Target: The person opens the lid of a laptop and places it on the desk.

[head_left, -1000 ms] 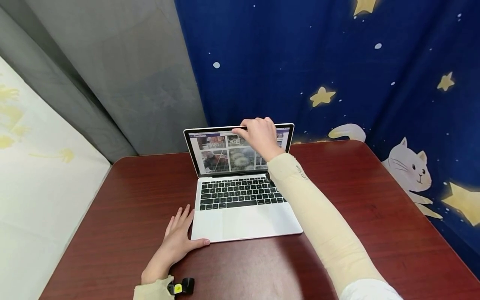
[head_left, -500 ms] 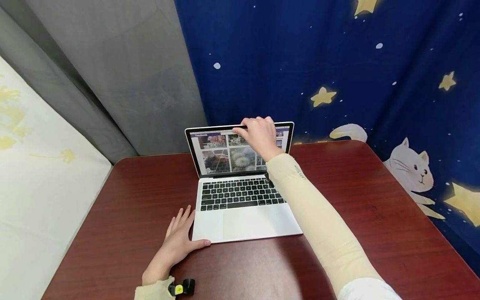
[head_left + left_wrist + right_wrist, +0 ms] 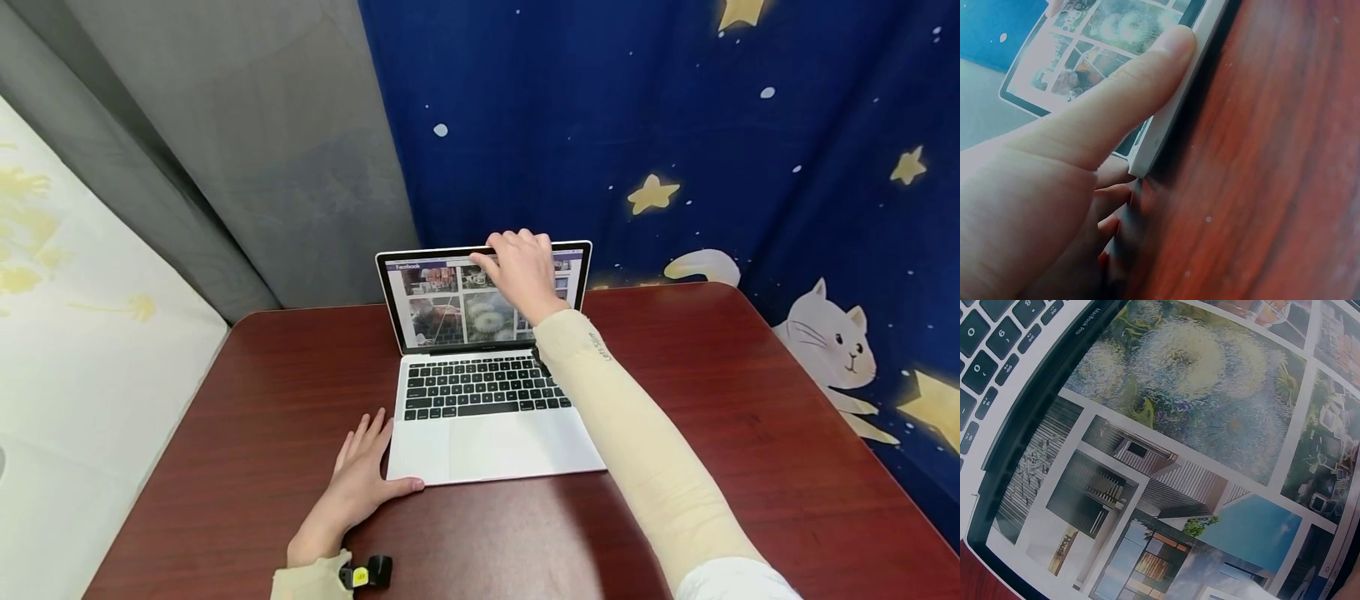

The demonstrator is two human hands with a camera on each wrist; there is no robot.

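A silver laptop (image 3: 420,450), its lid raised, stands on the table. The lit screen (image 3: 435,317) shows a page of photos headed "Facebook". My right hand (image 3: 521,271) grips the lid's top edge, its thumb on the screen side and its fingers over the edge. In the right wrist view the screen (image 3: 1179,369) fills most of the frame, with keys at the upper left. My left hand (image 3: 356,479) rests at the base's front left corner, fingers straight along the side. Its thumb (image 3: 1147,75) lies over the front edge in the left wrist view.
The reddish-brown wooden table (image 3: 300,358) extends around the laptop. A grey curtain (image 3: 247,150) and a blue curtain (image 3: 540,125) with stars and a cat hang behind it. White cloth (image 3: 90,392) borders the left side.
The lid has come slightly more upright, with my right hand still holding its top edge. My left hand stays at the corner. The head view has shifted a little.
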